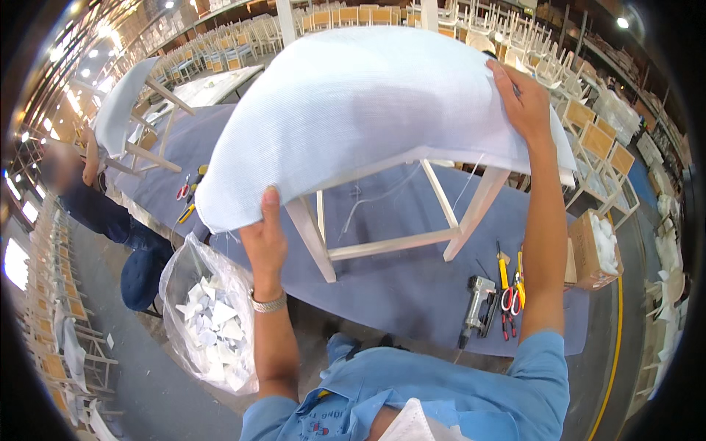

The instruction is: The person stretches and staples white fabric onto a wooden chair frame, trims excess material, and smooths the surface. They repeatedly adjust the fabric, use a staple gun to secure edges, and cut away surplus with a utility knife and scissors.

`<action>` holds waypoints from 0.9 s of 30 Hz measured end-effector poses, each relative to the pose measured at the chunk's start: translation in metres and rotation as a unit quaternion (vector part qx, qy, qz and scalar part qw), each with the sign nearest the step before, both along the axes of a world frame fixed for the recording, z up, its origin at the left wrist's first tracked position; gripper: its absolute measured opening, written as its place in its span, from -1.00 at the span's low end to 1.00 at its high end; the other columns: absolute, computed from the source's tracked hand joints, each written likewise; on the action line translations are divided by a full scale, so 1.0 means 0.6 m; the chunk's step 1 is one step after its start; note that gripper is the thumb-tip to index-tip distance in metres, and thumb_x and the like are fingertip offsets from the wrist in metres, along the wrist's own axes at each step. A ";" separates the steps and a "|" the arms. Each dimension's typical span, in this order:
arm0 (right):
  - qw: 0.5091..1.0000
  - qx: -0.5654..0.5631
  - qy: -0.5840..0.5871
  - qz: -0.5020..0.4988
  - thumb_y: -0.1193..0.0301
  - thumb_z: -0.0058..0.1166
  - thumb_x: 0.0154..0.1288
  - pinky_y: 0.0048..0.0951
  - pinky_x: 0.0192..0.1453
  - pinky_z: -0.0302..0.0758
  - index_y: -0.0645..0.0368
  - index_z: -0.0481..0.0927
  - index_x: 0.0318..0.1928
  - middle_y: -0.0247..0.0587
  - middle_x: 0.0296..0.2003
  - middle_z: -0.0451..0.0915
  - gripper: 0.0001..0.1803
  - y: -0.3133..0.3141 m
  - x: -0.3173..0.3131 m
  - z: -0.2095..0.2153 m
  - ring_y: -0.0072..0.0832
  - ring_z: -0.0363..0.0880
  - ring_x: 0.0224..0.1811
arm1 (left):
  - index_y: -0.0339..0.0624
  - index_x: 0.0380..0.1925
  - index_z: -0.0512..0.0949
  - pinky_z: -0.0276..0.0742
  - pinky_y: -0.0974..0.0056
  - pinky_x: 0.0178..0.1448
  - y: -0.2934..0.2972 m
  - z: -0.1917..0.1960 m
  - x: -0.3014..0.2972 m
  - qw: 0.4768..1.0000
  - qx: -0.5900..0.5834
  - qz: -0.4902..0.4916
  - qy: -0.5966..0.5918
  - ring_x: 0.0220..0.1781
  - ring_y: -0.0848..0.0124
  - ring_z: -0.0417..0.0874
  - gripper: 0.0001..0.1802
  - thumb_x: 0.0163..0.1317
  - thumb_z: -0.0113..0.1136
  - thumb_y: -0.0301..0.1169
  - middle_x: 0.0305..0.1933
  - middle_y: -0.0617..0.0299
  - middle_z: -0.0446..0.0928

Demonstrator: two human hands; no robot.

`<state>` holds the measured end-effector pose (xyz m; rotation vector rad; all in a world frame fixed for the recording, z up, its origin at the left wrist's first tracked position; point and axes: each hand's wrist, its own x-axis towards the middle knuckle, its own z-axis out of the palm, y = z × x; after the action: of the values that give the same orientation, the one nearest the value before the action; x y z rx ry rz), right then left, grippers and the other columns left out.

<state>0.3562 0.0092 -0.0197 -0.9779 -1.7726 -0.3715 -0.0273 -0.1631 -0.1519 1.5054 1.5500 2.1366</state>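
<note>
A chair with a broad, curved seat covered in pale blue-white fabric [346,103] stands in front of me, its whitish wooden frame [393,244] on a cloth-covered table. At the seat's near left corner, my left hand [265,241] grips the fabric edge, thumb on top and fingers mostly hidden beneath. My right hand [523,106] is closed over the seat's right side, fingertips on the cover. Loose threads hang from the fabric's lower edge. The far legs are partly hidden by the seat.
On the grey-blue table [382,294] lie a staple gun [478,301], red-handled pliers [507,323] and yellow-handled tools. A clear bag of white scraps [213,323] stands left; a cardboard box [588,250], right. A co-worker [110,206] handles another chair [129,110]. Chairs line the background.
</note>
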 end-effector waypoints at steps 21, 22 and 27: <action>0.978 0.058 0.093 -0.176 0.18 0.04 0.49 -0.14 0.48 0.27 0.10 0.50 0.30 0.04 0.26 0.51 -0.53 -0.177 -0.465 -0.103 -0.15 0.44 0.36 | -0.35 -0.11 0.67 0.62 0.25 -0.04 0.078 -0.059 -0.106 0.904 -0.007 -0.425 -0.045 -0.21 0.33 0.75 -0.66 0.49 0.18 -0.22 -0.24 0.08 0.72; 0.962 0.019 0.176 -0.206 0.17 0.00 0.54 -0.19 0.52 0.21 0.15 0.36 0.40 0.02 0.35 0.41 -0.45 -0.167 -0.420 -0.174 -0.14 0.33 0.43 | -0.37 -0.06 0.66 0.65 0.26 -0.06 0.061 -0.063 -0.105 0.897 -0.019 -0.440 -0.044 -0.23 0.32 0.77 -0.65 0.47 0.21 -0.24 -0.23 0.04 0.73; 0.600 -0.326 0.729 0.032 -0.31 -0.38 0.51 -0.09 0.54 0.22 0.19 0.19 0.51 0.08 0.41 0.35 -0.09 -0.172 -0.476 -0.189 -0.08 0.33 0.46 | -0.42 -0.02 0.61 0.60 0.14 -0.17 0.067 -0.045 -0.128 0.871 -0.032 -0.484 -0.076 -0.28 0.30 0.69 -0.59 0.51 0.15 -0.20 -0.29 0.00 0.68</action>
<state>0.0709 -0.0937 -0.1333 -1.1099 -0.2882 1.0200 -0.1041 -0.1229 -0.1788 1.5477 0.5547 1.5118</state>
